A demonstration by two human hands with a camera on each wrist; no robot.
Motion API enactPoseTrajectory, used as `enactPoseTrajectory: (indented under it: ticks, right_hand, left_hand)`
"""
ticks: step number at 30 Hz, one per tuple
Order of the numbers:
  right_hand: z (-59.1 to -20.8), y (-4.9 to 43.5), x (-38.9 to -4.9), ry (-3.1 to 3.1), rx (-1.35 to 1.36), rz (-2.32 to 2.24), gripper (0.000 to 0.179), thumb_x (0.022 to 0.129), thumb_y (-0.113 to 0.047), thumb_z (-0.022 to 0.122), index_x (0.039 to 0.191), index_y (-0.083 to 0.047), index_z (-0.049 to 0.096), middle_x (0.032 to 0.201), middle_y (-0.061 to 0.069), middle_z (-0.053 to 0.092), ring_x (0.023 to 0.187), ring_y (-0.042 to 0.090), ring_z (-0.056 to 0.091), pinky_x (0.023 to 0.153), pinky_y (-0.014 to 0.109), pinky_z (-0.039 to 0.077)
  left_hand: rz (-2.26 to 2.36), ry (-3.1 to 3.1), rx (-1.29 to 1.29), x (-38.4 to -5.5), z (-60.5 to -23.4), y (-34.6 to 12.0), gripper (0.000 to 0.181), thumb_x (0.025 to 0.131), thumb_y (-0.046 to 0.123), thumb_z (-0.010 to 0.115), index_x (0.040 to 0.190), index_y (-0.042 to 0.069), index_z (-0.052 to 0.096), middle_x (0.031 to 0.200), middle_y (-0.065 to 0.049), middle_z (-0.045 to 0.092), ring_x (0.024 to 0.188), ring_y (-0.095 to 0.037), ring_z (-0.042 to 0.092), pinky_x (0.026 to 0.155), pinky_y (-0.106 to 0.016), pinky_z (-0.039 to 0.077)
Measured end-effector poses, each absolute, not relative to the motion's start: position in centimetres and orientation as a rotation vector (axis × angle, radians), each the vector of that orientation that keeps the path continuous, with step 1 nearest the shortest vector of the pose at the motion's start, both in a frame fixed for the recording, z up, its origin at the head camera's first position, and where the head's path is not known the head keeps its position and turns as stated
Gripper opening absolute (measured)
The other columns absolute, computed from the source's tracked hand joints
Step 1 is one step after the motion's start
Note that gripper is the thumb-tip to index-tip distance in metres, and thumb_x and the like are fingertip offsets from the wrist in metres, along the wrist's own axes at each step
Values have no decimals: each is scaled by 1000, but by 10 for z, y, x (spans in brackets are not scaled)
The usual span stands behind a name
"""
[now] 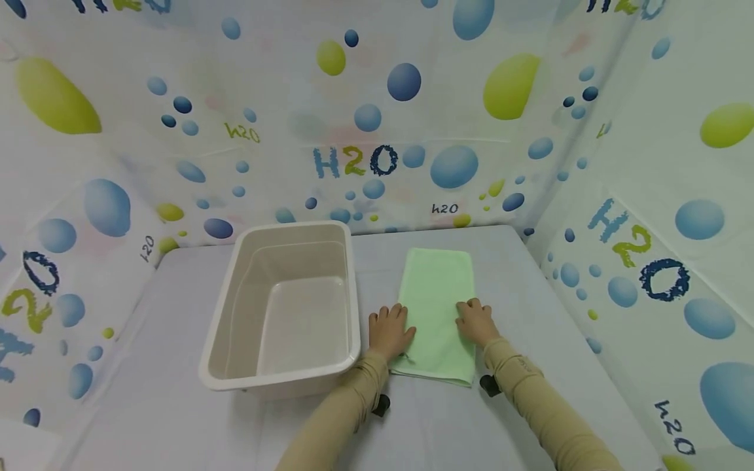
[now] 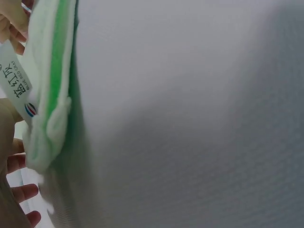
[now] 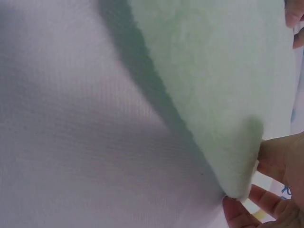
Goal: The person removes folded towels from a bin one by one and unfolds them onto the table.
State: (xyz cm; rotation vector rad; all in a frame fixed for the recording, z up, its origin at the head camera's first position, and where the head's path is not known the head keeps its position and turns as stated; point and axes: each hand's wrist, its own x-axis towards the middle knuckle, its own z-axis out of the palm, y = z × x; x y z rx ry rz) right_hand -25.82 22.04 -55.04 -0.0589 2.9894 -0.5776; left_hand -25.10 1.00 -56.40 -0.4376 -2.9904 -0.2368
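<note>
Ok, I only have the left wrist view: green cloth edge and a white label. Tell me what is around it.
Observer: The head view shows a folded green towel lying flat on the grey table.
Operator: Give me the hands.
Observer: The left hand rests on the towel's left edge, the right hand on its right side, fingers fairly straight.
Operator: Name anything beside it.
Observer: A beige plastic tub stands just left of the towel, nothing visible inside.
</note>
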Motion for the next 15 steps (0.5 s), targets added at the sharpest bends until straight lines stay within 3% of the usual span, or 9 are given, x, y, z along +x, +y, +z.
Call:
enactPoseTrajectory:
  ticks: [9,15]
  right_hand:
    - [-551,221,-263,3003,-248,-470,42,88,-14,50,126,-1,43,123,23,40,109,41,39,85,49,42]
    - [-547,222,-267,2989,-394,-403,41,87,-11,51,126,-4,45,124,20,43,111,36,42,86,45,43]
  left_hand:
    - [3,-2977,-442,-251,-567,9,54,84,55,41,122,18,49,120,6,52,108,-19,45,87,-40,36]
    - [70,-2910,-450,-235,-567,8,53,83,56,42,117,17,52,113,5,53,106,-19,45,81,-36,38]
